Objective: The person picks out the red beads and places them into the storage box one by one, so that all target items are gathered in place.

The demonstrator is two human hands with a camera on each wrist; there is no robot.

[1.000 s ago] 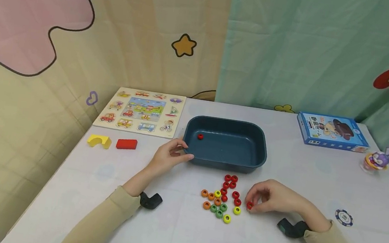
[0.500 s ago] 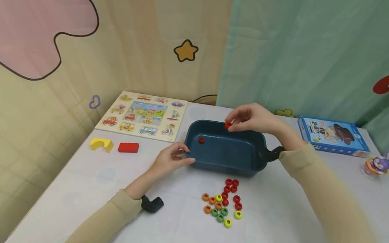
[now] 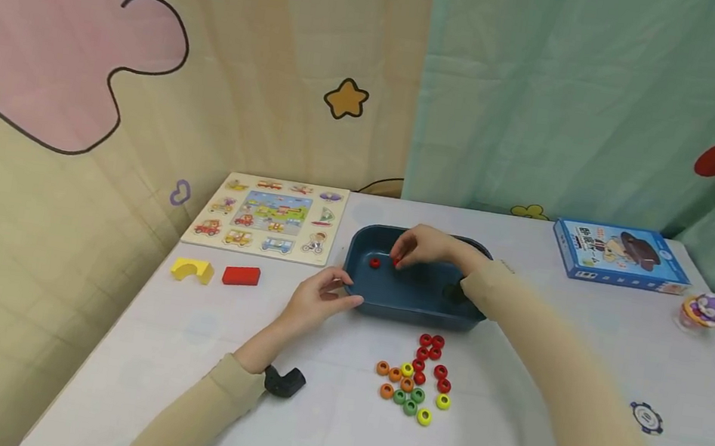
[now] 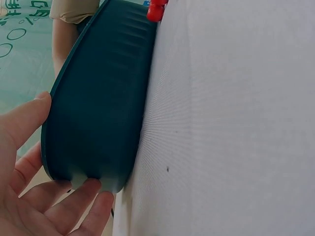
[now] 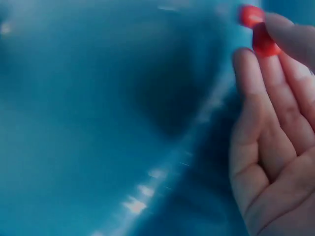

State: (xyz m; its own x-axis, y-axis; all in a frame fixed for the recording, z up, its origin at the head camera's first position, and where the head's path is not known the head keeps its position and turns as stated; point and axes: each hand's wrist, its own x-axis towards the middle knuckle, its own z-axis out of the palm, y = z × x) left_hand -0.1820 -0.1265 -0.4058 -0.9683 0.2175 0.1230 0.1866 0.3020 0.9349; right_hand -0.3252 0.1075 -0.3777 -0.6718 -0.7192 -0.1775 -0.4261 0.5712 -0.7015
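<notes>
From my end, the big change is R hand (image 3: 419,247): it's come over from the tabletop, right of the bead pile, into the dark blue tray (image 3: 413,314), center of the head frame. It has a narrow pinch on one red bead (image 3: 396,263), low over the tray floor; can't tell if bead touches bottom. Just left of it, inside the tray, sits a second red bead (image 3: 375,263), same spot as before. R wrist cam is blurry but shows both close tog.

L hand (image 3: 316,297) hasn't shifted: thumb & fingers round the tray's near-left corner, holding it, approx. mid-frame.

For the work, I'd read this as tray count going from one to two, assuming release. Most stock's still out, lower center: eight red beads (image 3: 419,379), plus orange beads (image 3: 395,376), green beads (image 3: 410,410) & yellow beads (image 3: 423,420), mixed but w/ the reds mostly toward the top. So early days, I'd say.
</notes>
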